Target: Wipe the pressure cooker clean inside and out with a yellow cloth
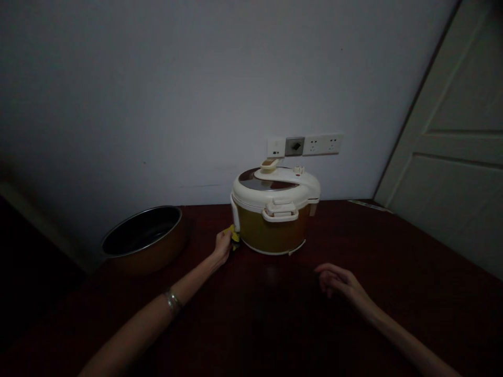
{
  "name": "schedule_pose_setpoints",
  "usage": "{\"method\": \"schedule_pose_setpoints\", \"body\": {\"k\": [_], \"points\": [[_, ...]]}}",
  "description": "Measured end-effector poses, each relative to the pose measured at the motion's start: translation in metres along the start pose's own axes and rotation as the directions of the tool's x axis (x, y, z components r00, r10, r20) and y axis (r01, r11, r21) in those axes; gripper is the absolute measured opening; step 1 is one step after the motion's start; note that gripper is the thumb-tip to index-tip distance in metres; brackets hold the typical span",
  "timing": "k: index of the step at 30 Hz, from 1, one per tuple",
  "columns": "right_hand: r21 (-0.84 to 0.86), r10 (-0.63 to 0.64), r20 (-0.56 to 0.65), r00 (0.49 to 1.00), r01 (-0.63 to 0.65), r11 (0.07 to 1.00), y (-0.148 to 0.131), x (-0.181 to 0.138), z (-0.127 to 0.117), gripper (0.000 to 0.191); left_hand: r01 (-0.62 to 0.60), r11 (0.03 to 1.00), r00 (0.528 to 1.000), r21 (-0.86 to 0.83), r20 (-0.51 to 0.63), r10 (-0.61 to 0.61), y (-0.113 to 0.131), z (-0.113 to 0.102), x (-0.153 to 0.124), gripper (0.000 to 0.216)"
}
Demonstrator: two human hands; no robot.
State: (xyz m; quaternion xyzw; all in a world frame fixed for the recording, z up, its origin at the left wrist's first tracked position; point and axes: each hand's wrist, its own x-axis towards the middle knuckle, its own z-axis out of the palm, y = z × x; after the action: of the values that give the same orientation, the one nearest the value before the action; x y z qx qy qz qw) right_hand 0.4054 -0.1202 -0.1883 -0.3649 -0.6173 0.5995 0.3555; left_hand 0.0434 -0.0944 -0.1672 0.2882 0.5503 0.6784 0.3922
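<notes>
A white and olive-gold electric pressure cooker (271, 233) stands on the dark red tabletop, its lid on. My left hand (223, 246) is closed on a yellow cloth (234, 235) with dark patches, held against the lower left side of the cooker. My right hand (333, 277) is to the right and in front of the cooker, apart from it. Its fingers are loosely bent with the index finger reaching out, and nothing shows in them.
A round dark-lined pot (157, 251) with an orange-brown outside stands at the left. Behind the cooker, wall sockets (322, 145) are set in the pale wall. A panelled door (456, 157) is on the right. A thin strip (370, 206) lies at the table's back edge.
</notes>
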Motion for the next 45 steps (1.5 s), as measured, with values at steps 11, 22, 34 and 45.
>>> {"method": "schedule_pose_setpoints", "body": {"k": [11, 22, 34, 45], "points": [[-0.002, -0.019, 0.016, 1.000, 0.019, 1.000, -0.004, -0.002, 0.005, 0.034, 0.035, 0.998, 0.996, -0.049, -0.081, -0.039, -0.020, 0.043, -0.091, 0.011], [0.031, -0.007, 0.008, 1.000, 0.007, 0.999, -0.007, -0.002, 0.007, 0.034, 0.385, 0.916, 0.901, -0.116, 0.263, -0.345, -0.008, 0.116, -0.130, 0.013], [-0.026, -0.148, -0.235, 0.961, 0.145, 0.989, -0.028, 0.004, -0.003, 0.068, 0.472, 0.870, 0.787, -0.144, 0.513, -0.342, -0.010, 0.150, -0.156, 0.021], [-0.306, -0.112, -0.283, 0.952, 0.021, 0.952, -0.006, 0.036, -0.007, 0.048, 0.406, 0.901, 0.903, -0.153, 0.214, -0.371, -0.024, 0.123, -0.140, 0.021]]}}
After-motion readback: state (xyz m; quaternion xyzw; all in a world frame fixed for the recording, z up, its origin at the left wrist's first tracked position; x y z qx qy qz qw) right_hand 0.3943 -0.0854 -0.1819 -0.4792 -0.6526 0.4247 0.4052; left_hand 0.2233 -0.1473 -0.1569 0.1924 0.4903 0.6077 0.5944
